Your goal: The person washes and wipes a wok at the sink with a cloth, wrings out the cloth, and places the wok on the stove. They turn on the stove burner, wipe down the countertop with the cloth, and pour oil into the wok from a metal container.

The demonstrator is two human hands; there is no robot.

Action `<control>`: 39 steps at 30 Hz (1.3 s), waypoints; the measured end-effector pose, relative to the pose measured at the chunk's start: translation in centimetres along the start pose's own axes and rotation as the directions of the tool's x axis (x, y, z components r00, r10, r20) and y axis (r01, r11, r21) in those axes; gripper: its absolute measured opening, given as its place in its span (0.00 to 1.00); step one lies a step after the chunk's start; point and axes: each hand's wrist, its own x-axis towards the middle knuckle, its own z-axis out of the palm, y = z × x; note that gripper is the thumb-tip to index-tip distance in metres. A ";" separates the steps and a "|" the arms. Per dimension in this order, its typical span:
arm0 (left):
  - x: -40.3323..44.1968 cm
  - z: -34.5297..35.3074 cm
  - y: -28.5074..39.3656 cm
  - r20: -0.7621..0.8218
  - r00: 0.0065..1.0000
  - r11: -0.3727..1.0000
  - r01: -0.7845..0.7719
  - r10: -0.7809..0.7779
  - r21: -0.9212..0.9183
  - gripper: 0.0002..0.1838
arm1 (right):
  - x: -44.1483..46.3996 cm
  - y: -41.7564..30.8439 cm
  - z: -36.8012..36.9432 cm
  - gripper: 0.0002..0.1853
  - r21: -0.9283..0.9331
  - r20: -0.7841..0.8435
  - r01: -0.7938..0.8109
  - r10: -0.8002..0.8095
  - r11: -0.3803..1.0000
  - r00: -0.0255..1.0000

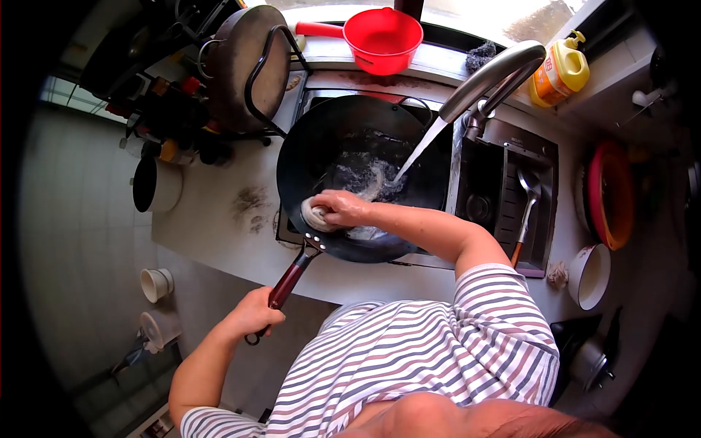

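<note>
Left hand (255,312) gripping handle (290,281) of wok (307,150) | right hand (342,209) clutching pale cloth (314,216) on wok's inner wall near handle | wok over sink (540,230), under tap (493,79) | water (421,153) streaming into wok

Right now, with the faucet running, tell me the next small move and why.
Probably sweep the rag around inside the wok: the right hand holds it near the handle, the left hand grips that handle, and water pours in from the faucet.

Glare from window (475,16), warped edges
</note>
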 end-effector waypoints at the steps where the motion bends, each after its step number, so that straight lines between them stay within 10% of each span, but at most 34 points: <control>1: 0.0 0.0 0.1 0.003 1.000 1.000 -0.002 0.002 0.003 0.12 | 1.1 -0.1 -0.1 0.19 -0.013 -0.055 0.088 -0.088 0.996 0.995; 8: -0.2 0.1 0.5 -0.022 1.000 0.999 0.012 -0.011 0.030 0.13 | 7.7 1.9 -6.2 0.14 -0.636 -0.190 0.202 -0.404 0.745 0.895; 11: 0.0 0.0 0.2 -0.015 1.000 1.000 0.005 -0.005 -0.001 0.12 | 7.2 4.9 -8.9 0.21 -0.814 -0.228 -0.062 -0.219 0.578 0.949; 12: 0.1 0.0 0.0 -0.011 1.000 1.000 0.000 0.000 -0.002 0.13 | 5.6 4.6 -10.2 0.21 -0.966 -0.220 -0.250 -0.298 -0.067 0.929; 14: 0.4 -0.1 -0.5 -0.001 1.000 1.000 -0.006 0.006 -0.007 0.14 | 3.1 4.1 -11.6 0.22 -0.648 -0.155 -0.364 -0.352 -0.668 0.923; 24: 0.3 -0.1 -0.7 -0.011 0.999 0.999 -0.049 0.049 0.008 0.11 | -6.4 13.8 -8.3 0.11 -0.795 -0.434 -0.368 -0.027 0.482 0.901; 33: 0.3 0.1 -0.5 -0.030 0.998 0.998 -0.051 0.053 0.044 0.12 | -7.0 8.5 -1.8 0.08 -0.430 -0.307 -0.341 0.219 0.836 0.926; 34: 0.2 0.1 -0.5 -0.030 0.998 0.998 -0.055 0.056 0.036 0.12 | -6.6 6.4 -2.7 0.06 0.163 -0.132 -0.339 0.361 0.926 0.923; 35: 0.1 0.1 -0.6 -0.030 0.998 0.998 -0.053 0.054 0.040 0.12 | -6.2 4.2 -3.7 0.05 0.692 0.093 -0.327 0.370 0.644 0.924; 39: 0.1 0.2 -0.3 -0.027 0.998 0.996 -0.062 0.064 0.066 0.13 | -4.0 -0.9 -1.0 0.06 0.685 0.094 -0.492 0.604 0.538 0.791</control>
